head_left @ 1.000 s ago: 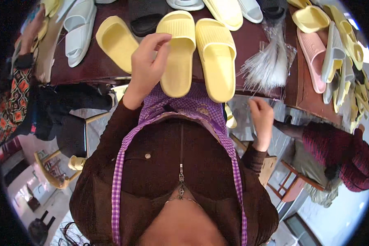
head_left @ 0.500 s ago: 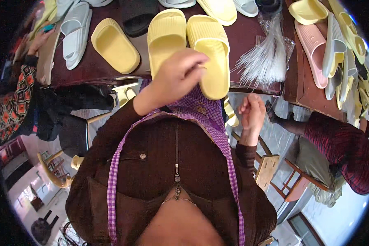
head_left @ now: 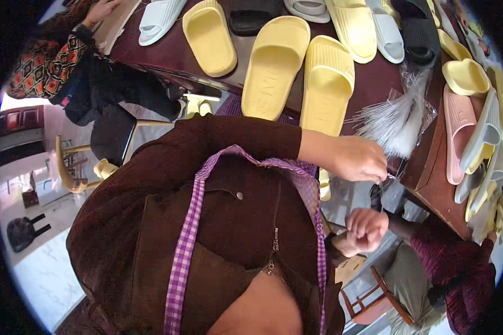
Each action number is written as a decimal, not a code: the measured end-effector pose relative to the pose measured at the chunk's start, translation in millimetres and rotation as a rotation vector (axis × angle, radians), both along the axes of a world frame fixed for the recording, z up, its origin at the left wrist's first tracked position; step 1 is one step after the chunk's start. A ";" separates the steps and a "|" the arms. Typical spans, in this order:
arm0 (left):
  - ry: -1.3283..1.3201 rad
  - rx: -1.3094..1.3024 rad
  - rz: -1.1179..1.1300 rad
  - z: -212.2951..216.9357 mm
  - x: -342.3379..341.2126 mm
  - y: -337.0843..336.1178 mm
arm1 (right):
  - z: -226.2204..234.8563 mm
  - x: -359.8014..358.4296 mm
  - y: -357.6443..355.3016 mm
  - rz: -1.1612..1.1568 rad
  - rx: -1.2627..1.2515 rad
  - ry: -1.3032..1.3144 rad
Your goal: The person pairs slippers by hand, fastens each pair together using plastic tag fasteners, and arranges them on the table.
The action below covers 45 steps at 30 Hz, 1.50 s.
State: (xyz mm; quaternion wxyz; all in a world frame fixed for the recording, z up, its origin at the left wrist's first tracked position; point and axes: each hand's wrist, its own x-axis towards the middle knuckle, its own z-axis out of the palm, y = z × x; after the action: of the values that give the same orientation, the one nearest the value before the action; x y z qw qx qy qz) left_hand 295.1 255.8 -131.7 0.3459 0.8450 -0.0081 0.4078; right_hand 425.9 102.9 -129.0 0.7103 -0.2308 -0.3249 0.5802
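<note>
My left arm reaches across my chest to the right. My left hand [head_left: 349, 158] is closed with its fingertips pinched together beside the table's near edge, just below a bundle of thin clear plastic strands [head_left: 394, 120]. What it pinches is too small to name. Lower down, my right hand [head_left: 367, 230] has its fingers curled in, slightly blurred; a faint thin line shows between the two hands. A pair of yellow slippers lies on the table before me, the left slipper [head_left: 275, 70] and the right slipper [head_left: 327, 84], its near end partly behind my left wrist.
More slippers lie around: a yellow one [head_left: 209, 39], a white one [head_left: 161, 19], a black one [head_left: 419, 30] and a pink one [head_left: 459, 134] beside piled grey and yellow ones. People sit left, in a patterned sleeve [head_left: 44, 72], and right, in dark red [head_left: 452, 251].
My left hand has moved from over the yellow slippers rightward to below the clear strands. My right hand now appears lower in the view. The whole view has turned and shifted.
</note>
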 end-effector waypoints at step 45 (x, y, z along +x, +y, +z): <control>0.167 -0.838 0.337 59.2 -202.1 -5.6 | 79.8 -121.4 132.6 -0.101 0.546 -1.564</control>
State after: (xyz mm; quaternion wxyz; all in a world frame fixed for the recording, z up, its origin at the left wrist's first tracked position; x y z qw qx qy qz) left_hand 93.0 250.2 -72.5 0.5860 0.6518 0.3229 0.3572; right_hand 304.5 235.5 -49.1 0.3357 -0.4014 -0.8436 0.1204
